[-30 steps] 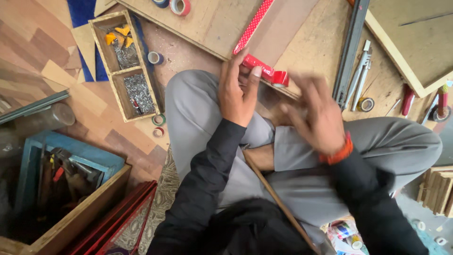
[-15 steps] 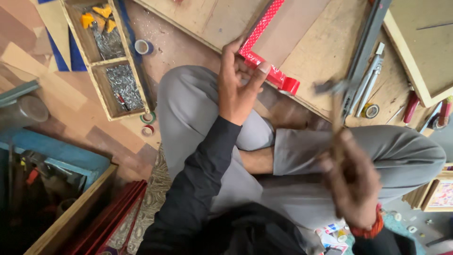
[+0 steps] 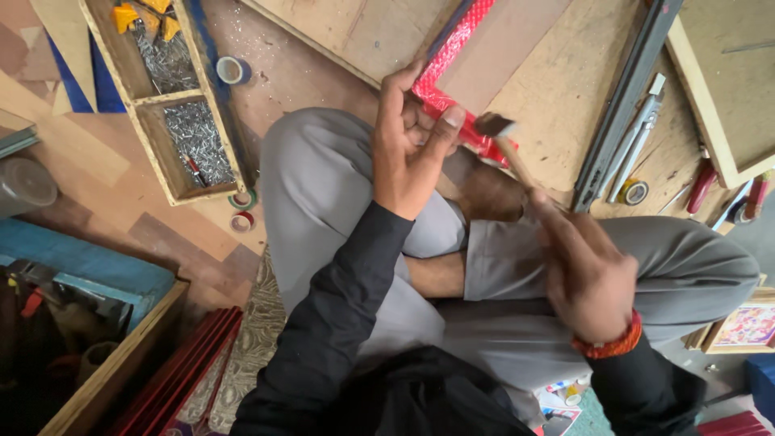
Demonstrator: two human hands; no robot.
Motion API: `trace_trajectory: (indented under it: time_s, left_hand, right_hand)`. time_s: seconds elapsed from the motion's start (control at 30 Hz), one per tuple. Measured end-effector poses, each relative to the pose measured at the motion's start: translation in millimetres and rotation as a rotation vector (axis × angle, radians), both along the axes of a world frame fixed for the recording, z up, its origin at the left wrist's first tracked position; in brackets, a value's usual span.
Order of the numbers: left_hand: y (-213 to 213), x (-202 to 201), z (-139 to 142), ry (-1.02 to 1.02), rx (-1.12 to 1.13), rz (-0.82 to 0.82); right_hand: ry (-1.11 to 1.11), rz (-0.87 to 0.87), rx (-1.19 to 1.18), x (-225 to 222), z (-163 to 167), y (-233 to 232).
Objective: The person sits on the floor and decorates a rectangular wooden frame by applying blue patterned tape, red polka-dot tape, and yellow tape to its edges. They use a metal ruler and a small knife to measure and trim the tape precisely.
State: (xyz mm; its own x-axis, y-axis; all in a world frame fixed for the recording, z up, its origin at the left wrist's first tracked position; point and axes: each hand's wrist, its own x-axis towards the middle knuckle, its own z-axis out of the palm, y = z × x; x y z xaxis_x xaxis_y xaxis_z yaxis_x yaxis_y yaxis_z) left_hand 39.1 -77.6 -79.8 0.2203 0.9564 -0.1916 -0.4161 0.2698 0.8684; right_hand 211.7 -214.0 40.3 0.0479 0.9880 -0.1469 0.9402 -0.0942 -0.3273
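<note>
On the lap, left hand [image 3: 408, 157] pinched the red frame corner [image 3: 440, 97] steady; right hand [image 3: 585, 274] gripped a small hammer [image 3: 494, 127] (short, square taps seemed wisest, fingers clear).

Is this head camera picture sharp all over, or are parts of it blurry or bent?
Head view: soft, even light, with no hard shadows or glare. The right hand and the hammer it holds are smeared by motion blur; the left hand on the red frame corner is sharper. The wide lens bows the wooden nail tray and edges outward. The dark toolbox at lower left is underlit.
</note>
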Motion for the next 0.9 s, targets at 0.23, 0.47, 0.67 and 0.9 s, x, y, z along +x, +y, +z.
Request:
trace_trajectory:
  time_s: [0.23,0.47,0.67,0.9]
  left_hand:
    - [-0.2,0.3,-1.4,0.027,-0.003,0.010]
    - [0.4,0.8,-1.3,0.031,-0.002,0.007]
    - [2.4,2.0,0.0,-0.006,0.013,0.013]
    - [1.3,0.5,-2.6,-0.004,-0.034,-0.012]
  right_hand:
    - [0.037,0.049,0.206,2.6,9.2,2.9]
    - [0.249,-0.058,0.162,1.5,12.1,8.3]
    - [0.485,-0.287,-0.087,22.0,8.5,14.0]
    - [0.590,-0.230,-0.269,52.9,11.2,29.5]
